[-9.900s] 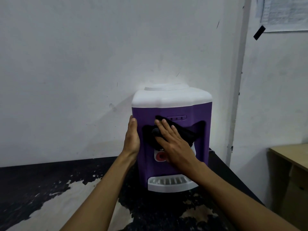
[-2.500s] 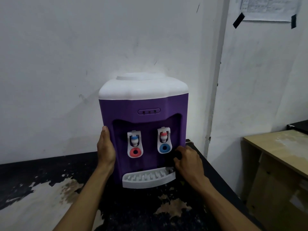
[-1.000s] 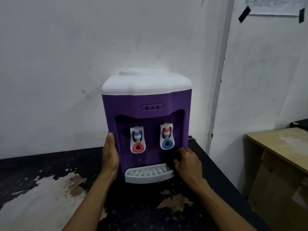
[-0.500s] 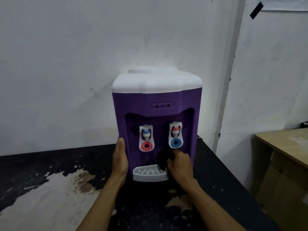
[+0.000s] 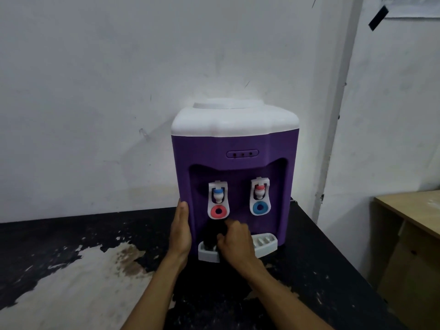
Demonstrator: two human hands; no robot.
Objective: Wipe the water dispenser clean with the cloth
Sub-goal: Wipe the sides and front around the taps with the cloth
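Water dispenser on bench. L hand flat vs its left side, fingers straight; R hand grips black cloth at drip tray. Risk: hard rub could unclip tray or knock red-ring tap.

Dim, soft indoor light; glare blows out the dispenser's white top; wide-angle bending at edges; slightly blurred throughout.

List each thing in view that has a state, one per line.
water dispenser: upright on the counter, no bottle on top.
cloth: bunched, pressed on the left end of the drip tray.
left hand: flat against the dispenser's left side.
right hand: grips the cloth.
drip tray: fitted at the dispenser's base.
left tap: untouched.
right tap: untouched.
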